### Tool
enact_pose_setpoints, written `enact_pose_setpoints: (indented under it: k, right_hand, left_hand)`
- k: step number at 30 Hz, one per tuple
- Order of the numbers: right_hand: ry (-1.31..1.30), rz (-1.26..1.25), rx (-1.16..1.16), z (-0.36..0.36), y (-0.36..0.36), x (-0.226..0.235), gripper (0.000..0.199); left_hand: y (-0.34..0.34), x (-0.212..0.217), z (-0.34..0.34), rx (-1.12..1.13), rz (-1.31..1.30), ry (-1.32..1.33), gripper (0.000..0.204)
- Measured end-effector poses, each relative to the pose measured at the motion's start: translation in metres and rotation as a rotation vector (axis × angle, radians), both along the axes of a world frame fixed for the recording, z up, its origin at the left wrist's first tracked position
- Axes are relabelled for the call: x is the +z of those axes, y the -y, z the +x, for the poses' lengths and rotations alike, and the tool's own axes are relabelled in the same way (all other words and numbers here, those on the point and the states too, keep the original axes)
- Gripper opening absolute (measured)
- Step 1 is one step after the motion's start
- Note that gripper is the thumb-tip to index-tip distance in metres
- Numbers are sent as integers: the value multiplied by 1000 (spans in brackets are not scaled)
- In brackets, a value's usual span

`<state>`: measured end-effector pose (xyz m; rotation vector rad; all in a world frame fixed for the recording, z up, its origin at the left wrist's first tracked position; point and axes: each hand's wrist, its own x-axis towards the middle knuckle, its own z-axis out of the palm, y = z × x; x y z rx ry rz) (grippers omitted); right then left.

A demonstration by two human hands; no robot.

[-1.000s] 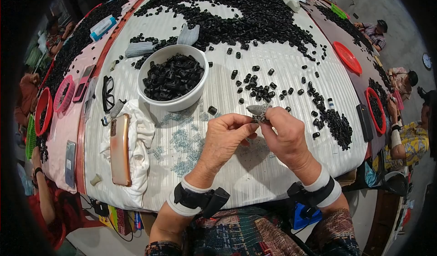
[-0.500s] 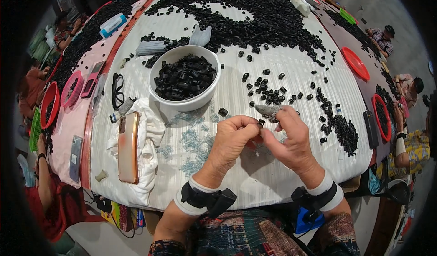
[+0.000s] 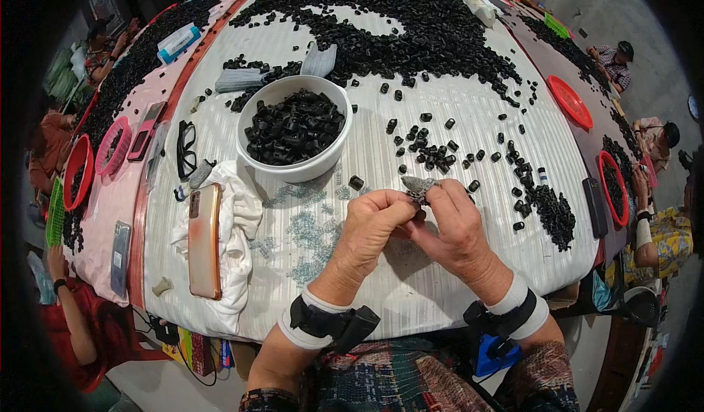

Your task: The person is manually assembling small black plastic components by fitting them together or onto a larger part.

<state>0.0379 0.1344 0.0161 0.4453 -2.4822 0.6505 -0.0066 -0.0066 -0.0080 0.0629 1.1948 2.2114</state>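
Observation:
My left hand (image 3: 367,229) is closed in a pinch on a small black plastic part (image 3: 420,214), mostly hidden by the fingers. My right hand (image 3: 460,229) meets it from the right, its fingers closed around a grey mottled scrap (image 3: 419,185) that looks like cloth and lies over the black part. Both hands hang low above the white striped sheet. Loose black cylindrical parts (image 3: 425,148) lie scattered just beyond them, with one single part (image 3: 356,182) near the left knuckles. Left of these stands a white bowl (image 3: 323,164) filled with black parts.
A large heap of black parts (image 3: 411,31) covers the far table. To the left are a phone (image 3: 204,243) on a white cloth (image 3: 246,214) and eyeglasses (image 3: 186,150). A pile of smaller black pieces (image 3: 551,214) lies right. Other people sit along both sides.
My right hand has come in toward the left, bringing the grey scrap down onto the black part. My left hand stays pinched in nearly the same place.

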Motion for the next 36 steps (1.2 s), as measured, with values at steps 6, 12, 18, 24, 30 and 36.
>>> enact_pose_setpoints:
  k: [6,12,18,24,30,36]
  right_hand:
    - [-4,36,4,2,-1,4,33]
    - [-15,65,-5,1,-3,3,29]
    - [-6,127,34,0,-9,1,26]
    - [6,99,63,2,-7,2,24]
    - [-36,62,34,0,-13,1,25]
    - [-50,52,57,1,-14,7,23]
  left_hand:
    - [0,3,1,-11,-81,-41,10]
    - [-1,3,2,6,-122,-69,10]
    - [0,2,0,-41,-169,-43,7]
    - [1,-3,-1,-41,-191,-82,10]
    - [1,3,-1,-55,-61,18,19]
    - [1,-2,-1,-101,-41,-36,17]
